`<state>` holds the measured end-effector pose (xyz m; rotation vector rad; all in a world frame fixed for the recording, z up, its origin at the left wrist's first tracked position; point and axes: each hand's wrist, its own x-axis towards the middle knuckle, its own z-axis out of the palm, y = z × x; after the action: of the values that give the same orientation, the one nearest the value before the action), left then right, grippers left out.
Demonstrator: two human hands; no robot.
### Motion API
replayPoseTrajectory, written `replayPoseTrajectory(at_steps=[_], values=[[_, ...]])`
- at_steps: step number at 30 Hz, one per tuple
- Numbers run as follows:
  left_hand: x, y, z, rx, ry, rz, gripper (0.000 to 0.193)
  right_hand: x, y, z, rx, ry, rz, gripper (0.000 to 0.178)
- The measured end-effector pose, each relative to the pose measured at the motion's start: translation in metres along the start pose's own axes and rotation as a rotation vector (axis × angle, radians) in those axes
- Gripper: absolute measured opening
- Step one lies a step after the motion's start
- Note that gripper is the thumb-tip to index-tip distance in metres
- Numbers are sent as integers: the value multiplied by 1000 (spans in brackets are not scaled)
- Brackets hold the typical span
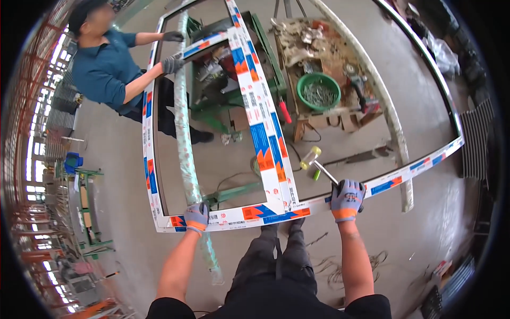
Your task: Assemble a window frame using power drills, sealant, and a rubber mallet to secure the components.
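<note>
A large window frame (234,218), wrapped in white, blue and orange protective film, lies across in front of me. My left hand (197,216), in a grey and orange glove, is closed around its near rail by the left corner. In my right hand (348,201), gloved alike, is the handle of a mallet (311,158) with a yellowish head and a metal shaft. This hand is over the near rail, right of the upright bar; whether it touches the rail I cannot tell. The mallet's head points away to the left, inside the right-hand opening.
At the far left a co-worker (109,72) in dark gloves holds the frame. Wrapped support bars (184,122) run beneath it. Beyond stand a green metal stand (234,98) and a workbench (292,53) with a green basin (319,91) of screws and a power drill (361,94). Cable (345,271) lies on the floor.
</note>
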<state>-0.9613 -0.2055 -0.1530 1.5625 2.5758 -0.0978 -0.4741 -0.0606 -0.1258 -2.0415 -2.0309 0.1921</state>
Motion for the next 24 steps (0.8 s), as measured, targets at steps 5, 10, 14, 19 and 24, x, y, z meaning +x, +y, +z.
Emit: replayPoseTrajectory(at_steps=[5, 10, 14, 19, 24], values=[[-1, -2, -2, -89, 4, 85, 28, -1, -6, 0, -41, -3, 16, 19], [-3, -2, -4, -116, -22, 153, 29, 1, -12, -7, -48, 23, 19, 18], [-7, -11, 11, -71, 96, 183, 28, 0, -9, -1, -63, 22, 6, 17], [-5, -15, 17, -89, 39, 163, 30, 2, -11, -2, -57, 27, 3, 18], [-12, -9, 13, -107, 150, 175, 31, 2, -8, 1, -48, 58, -15, 16]])
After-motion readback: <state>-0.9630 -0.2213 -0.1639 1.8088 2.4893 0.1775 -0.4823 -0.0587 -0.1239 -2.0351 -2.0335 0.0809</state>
